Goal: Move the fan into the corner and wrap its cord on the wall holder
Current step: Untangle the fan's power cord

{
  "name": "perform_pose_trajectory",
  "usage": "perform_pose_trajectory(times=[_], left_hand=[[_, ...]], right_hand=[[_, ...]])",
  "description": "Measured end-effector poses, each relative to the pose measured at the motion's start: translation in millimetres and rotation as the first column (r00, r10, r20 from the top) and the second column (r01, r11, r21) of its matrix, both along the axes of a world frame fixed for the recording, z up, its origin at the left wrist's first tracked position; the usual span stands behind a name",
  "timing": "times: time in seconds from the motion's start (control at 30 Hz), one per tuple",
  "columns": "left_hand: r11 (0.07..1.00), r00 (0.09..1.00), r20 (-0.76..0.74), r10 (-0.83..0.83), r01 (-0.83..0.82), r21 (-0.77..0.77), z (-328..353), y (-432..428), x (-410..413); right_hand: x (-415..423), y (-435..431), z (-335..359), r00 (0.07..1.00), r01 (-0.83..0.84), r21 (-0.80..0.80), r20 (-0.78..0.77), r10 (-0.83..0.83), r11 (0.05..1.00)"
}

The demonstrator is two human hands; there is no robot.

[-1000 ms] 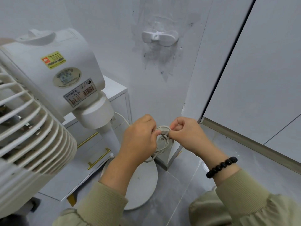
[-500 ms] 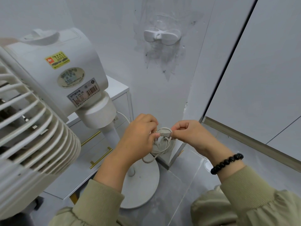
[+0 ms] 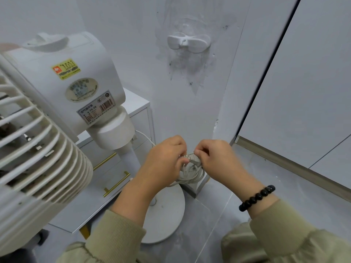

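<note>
Status: your left hand (image 3: 163, 162) and right hand (image 3: 218, 160) meet over the coiled cord (image 3: 191, 171), low down in front of the wall's foot. The fingers (image 3: 203, 150) on both sides are curled and pinched onto the top of the bundle. Can't tell whether that's the plug or a tie. The fan (image 3: 62, 95) stands on your left, its base (image 3: 165, 215) on the floor just beside the wall corner and next to the drawer unit (image 3: 136, 103). The wall holder (image 3: 189, 41) is well above your hands, with no cord on it.

Risks as I read it:
- Bundle lets go at once. The loops look loose below the pinch, so if you release the top they likely drop and knot. Hold the coil with one hand while the other works.
- Tugging the fan. A thin run of cord goes from the neck to your left hand. Big head on a slim pole, so probably top-heavy. Lift the bundle with that run taut and the fan could tip toward you or knock the drawer unit.
- Holder. The wall around it is smeared and scuffed, and it looks stuck on rather than screwed. Tight wraps or a downward yank may peel it off, so wrap slack.
- Length. Can't judge whether the cord reaches with turns to spare. Check before committing.
</note>
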State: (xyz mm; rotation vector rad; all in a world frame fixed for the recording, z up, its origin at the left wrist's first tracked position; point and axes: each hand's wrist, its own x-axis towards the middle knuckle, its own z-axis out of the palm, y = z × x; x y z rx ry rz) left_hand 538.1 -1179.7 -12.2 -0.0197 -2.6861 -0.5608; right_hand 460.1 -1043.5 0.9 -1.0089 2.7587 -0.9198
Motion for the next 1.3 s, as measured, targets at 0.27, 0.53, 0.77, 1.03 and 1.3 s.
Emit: perform_pose_trajectory(times=[0.27,0.53,0.77,1.03,1.3], left_hand=[[0.993,0.998,-0.048,-0.047,0.041,-0.111,2.1,0.8,0.4],[0.998,0.986,-0.155,-0.053,0.047,-0.04,-5.1,-1.7,2.3],[0.999,0.989,-0.142,0.034,-0.035,-0.006,-7.4,-1.5,2.2],[0.979,0.973,0.145,0.179,-0.191,0.073,-6.3,10.1,-4.9],[0.748,0.933,-0.032,0.359,-0.267,0.608,6.3,7.6,-4.3]], right_hand=[[-11.1,-7.6,-6.3,0.736,0.311,-0.111,0.657,-0.165,0.944],[-22.4,-5.1,-8.7,0.087,0.572,-0.154,0.988,0.128,0.806],[-21.2,-12.6,-13.4,0.283,0.559,-0.263,0.952,0.118,0.786],[-17.4,-12.6,-12.8,0.829,0.295,-0.292,0.551,-0.093,0.91],[-19.5,-8.7,-19.0,0.784,0.408,-0.327,0.603,-0.144,0.852]])
